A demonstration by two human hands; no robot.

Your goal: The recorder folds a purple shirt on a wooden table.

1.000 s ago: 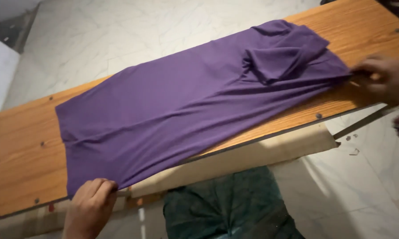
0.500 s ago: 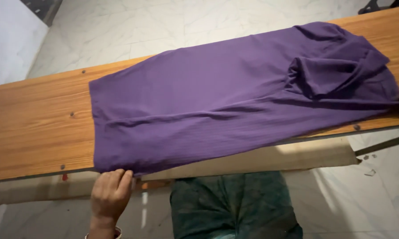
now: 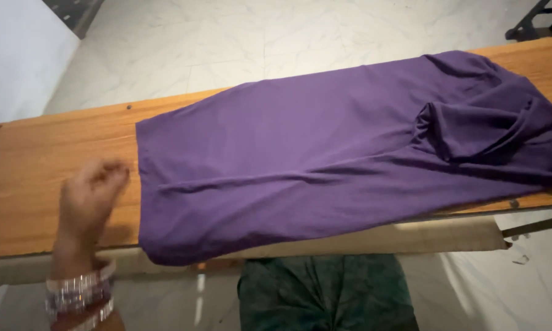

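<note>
A purple garment [image 3: 325, 165] lies spread flat along a long wooden table [image 3: 37, 165], with a bunched fold near its right end [image 3: 478, 125]. My left hand [image 3: 89, 196] hovers over the bare wood just left of the garment's left edge, fingers loosely curled, blurred, holding nothing. Several sparkly bangles [image 3: 79, 294] circle that wrist. My right hand is out of view.
A pale padded strip [image 3: 411, 236] runs under the table's near edge. My dark green clothing [image 3: 325, 294] shows below it. White marble floor [image 3: 257, 43] lies beyond the table, a white wall [image 3: 12, 61] at left and a dark metal stand [image 3: 536, 21] at top right.
My left hand has let go of the garment's near left corner and moved up over the bare wood. My right hand, seen earlier at the garment's right end, has left the view. The view shifted left.
</note>
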